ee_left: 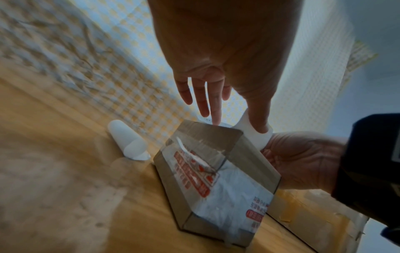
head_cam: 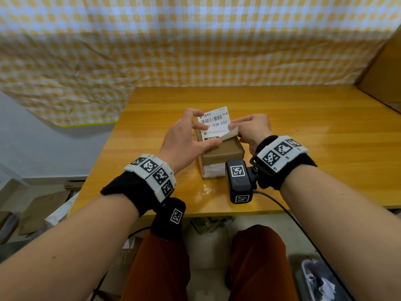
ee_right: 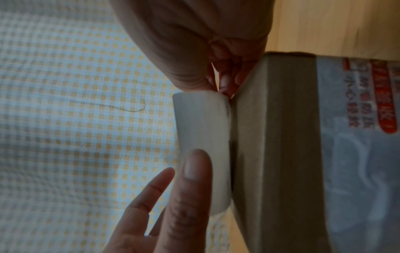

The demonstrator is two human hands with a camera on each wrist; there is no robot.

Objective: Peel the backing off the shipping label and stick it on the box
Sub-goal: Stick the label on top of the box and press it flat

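A small brown cardboard box (head_cam: 225, 152) with a white and red printed side stands on the wooden table (head_cam: 303, 127). The white shipping label (head_cam: 216, 120), barcode facing me, tilts up over the box top. My left hand (head_cam: 206, 133) holds it at its left edge, the thumb (ee_right: 192, 171) pressing its lower part. My right hand (head_cam: 235, 127) pinches the backing (head_cam: 230, 134), which curls away from the label's right lower corner. In the right wrist view the curled backing (ee_right: 201, 128) sits against the box (ee_right: 281, 154) edge, under my right hand's fingertips (ee_right: 220, 85).
A curled piece of white paper (ee_left: 127, 142) lies on the table beside the box (ee_left: 216, 171). A large cardboard carton (head_cam: 386, 72) stands at the table's far right. A yellow checked cloth (head_cam: 195, 51) hangs behind. The table's front edge is close to my wrists.
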